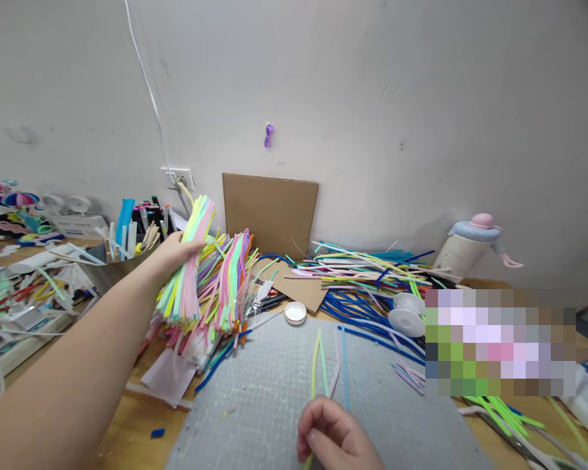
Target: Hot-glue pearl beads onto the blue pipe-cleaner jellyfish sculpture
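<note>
My left hand (174, 253) reaches out to the left and grips a thick bundle of pastel pipe cleaners (191, 267), lifted and tilted above a larger heap of coloured pipe cleaners (228, 287). At the bottom centre, my right hand (330, 434) pinches a few pipe cleaners (329, 362), yellow, green, pink and blue, which fan out away from me across the grey cutting mat (264, 398).
A cardboard sheet (270, 214) leans on the wall. More pipe cleaners (367, 267) lie heaped at the right, beside white spools (408, 313) and a pastel bottle (465, 247). A white cap (294, 313) sits at the mat's far edge. A pen-filled container (122, 251) and clutter stand at the left.
</note>
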`<action>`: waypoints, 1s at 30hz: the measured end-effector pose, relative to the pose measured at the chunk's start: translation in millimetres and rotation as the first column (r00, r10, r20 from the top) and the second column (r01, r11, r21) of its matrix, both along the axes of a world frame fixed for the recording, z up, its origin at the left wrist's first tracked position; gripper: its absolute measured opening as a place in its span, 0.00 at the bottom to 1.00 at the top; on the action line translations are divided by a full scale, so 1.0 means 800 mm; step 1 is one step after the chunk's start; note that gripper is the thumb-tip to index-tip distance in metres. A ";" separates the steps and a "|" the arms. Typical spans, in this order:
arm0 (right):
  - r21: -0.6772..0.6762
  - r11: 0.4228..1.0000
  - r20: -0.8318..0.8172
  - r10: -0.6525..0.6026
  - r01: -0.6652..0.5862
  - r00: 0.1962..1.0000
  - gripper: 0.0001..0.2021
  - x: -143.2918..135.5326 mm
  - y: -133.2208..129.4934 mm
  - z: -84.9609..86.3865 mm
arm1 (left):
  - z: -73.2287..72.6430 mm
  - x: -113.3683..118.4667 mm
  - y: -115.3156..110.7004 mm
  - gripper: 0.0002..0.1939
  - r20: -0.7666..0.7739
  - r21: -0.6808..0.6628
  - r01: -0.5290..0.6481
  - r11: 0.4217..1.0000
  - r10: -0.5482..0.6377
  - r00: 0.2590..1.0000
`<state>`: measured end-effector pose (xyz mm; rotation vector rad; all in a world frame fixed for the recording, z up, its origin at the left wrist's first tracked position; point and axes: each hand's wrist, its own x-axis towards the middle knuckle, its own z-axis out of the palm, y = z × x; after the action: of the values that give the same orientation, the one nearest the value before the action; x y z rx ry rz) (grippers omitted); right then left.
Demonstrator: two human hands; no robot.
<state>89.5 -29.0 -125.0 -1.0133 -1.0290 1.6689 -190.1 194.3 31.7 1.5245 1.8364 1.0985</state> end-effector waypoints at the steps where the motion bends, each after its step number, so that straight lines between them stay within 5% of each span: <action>1: -0.001 1.000 0.004 0.001 -0.001 1.000 0.02 0.000 0.000 0.000 | -0.001 0.003 0.001 0.21 0.087 -0.066 0.058 0.996 -0.052 0.995; 7: -0.011 1.000 0.051 0.014 -0.013 0.999 0.01 -0.001 0.002 -0.003 | -0.016 0.027 0.008 0.10 0.349 -0.327 0.205 0.922 -0.084 0.933; 12: -0.009 0.999 0.079 0.036 -0.035 0.996 0.02 -0.001 0.005 -0.006 | -0.007 0.027 0.032 0.11 0.330 -0.280 0.117 0.953 -0.019 0.944; 17: -0.023 0.999 0.075 0.048 -0.046 0.996 0.02 -0.001 0.006 -0.005 | -0.003 0.007 0.060 0.20 0.137 -0.131 -0.055 0.990 0.073 0.988; 21: -0.032 0.999 0.087 0.038 -0.036 0.996 0.02 0.000 0.006 -0.003 | -0.014 -0.011 0.065 0.18 -0.094 -0.175 -0.086 0.981 0.070 0.993; 26: -0.029 0.998 0.085 0.050 -0.048 0.995 0.02 0.001 0.006 -0.004 | -0.020 -0.014 0.067 0.18 -0.338 -0.241 -0.059 0.969 -0.026 0.941; 30: -0.011 0.999 0.082 0.035 -0.034 0.996 0.01 0.000 0.005 -0.003 | -0.017 -0.005 0.068 0.26 -0.491 -0.129 -0.072 0.989 -0.001 0.871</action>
<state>89.7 -24.8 -127.7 -1.0836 -1.0983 1.6730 -194.5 248.6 18.0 1.8044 2.2256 0.6008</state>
